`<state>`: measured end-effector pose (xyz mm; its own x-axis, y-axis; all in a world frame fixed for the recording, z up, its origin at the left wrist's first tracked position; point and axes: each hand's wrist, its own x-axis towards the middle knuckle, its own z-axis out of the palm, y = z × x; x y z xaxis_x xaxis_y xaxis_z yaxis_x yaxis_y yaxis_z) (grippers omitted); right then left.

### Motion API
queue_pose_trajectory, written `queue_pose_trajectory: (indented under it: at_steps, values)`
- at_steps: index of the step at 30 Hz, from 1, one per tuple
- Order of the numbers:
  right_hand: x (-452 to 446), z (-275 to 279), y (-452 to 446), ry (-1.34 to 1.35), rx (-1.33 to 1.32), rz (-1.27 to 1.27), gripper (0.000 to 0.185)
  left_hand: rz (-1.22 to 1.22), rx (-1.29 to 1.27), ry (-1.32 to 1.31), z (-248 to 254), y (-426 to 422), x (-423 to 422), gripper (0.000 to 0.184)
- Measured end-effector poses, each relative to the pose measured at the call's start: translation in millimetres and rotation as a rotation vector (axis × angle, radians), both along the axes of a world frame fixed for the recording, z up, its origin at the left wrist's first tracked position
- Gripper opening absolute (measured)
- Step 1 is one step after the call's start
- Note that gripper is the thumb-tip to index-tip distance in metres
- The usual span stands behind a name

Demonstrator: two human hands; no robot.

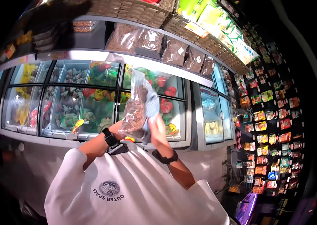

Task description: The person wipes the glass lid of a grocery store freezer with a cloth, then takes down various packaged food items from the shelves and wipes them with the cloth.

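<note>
A clear plastic bag of brown food (135,112) is held up in front of my chest, over the freezer's front edge. My left hand (118,129) is at the bag's lower left side, its fingers mostly hidden behind the bag. On the right, my right hand (156,129) is closed around a light blue cloth (152,106), which lies against the bag's right side. The bag's upper end stands upright and loose above both hands. Dark bands are on both wrists.
Behind the bag is a freezer (188,112) with glass lids and coloured packets inside. Above it, a shelf (143,57) bears bags of brown food, with wicker baskets (136,11) higher up. A smaller freezer (211,116) and hanging packets (263,125) are on the right.
</note>
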<state>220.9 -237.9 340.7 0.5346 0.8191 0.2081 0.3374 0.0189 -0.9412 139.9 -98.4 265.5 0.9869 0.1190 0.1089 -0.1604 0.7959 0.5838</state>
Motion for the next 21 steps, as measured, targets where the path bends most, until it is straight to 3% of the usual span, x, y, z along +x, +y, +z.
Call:
queue_pose_trajectory:
  at_steps: [2, 3, 6, 9, 12, 13, 17, 21]
  values:
    - [12, 13, 10, 0.337, -0.009, -0.055, 0.046, 0.022, -0.047, -0.019, 9, -1, 25, 0.057]
    - [14, 23, 16, 0.270, -0.012, -0.093, 0.044, 0.024, -0.073, -0.025, 13, -3, 35, 0.057]
    - [2, 21, 20, -0.048, 0.022, -0.082, 0.039, 0.041, -0.082, -0.009, 13, -10, 34, 0.056]
    - [-17, 35, 20, -0.636, 0.242, 0.289, 0.036, 0.067, -0.053, -0.014, -5, -6, 6, 0.056]
    - [-31, 14, 8, -0.489, 0.270, 0.215, 0.038, 0.082, -0.021, -0.004, -18, -1, -15, 0.055]
    - [-25, 4, 7, -0.578, 0.252, 0.148, 0.043, 0.083, -0.020, -0.003, -17, 0, -14, 0.055]
    - [-1, 3, 21, 0.093, -0.022, -0.081, 0.043, 0.086, -0.031, -0.015, 5, 0, 12, 0.054]
    - [1, 38, 52, -0.378, 0.052, 0.071, 0.031, 0.068, -0.019, -0.005, 6, -6, 8, 0.054]
